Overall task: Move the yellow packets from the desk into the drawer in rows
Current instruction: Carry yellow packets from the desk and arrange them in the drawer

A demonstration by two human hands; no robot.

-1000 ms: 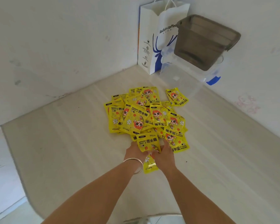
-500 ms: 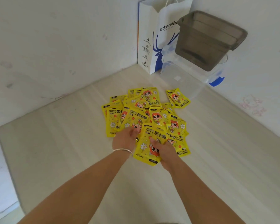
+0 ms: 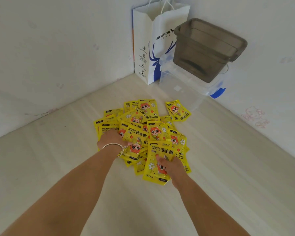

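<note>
A heap of yellow hand-warmer packets (image 3: 143,126) lies on the pale wooden desk (image 3: 58,167), several overlapping. One packet (image 3: 177,110) lies apart at the heap's far right. My left hand (image 3: 111,137), with a silver bangle on the wrist, rests on the heap's left side, fingers closed on a packet (image 3: 134,138). My right hand (image 3: 172,167) grips a stack of packets (image 3: 158,160) at the heap's near edge, thumb on top. No drawer is in view.
A white paper bag (image 3: 153,45) with a blue deer print stands in the far corner. Beside it a clear plastic box (image 3: 186,86) with blue clips carries a tilted brown plastic bin (image 3: 209,48). White walls bound the desk at left and right.
Both hands have moved forward into the heap. The left hand went from the near edge up to the heap's left side; the right hand holds a thicker stack of packets.
</note>
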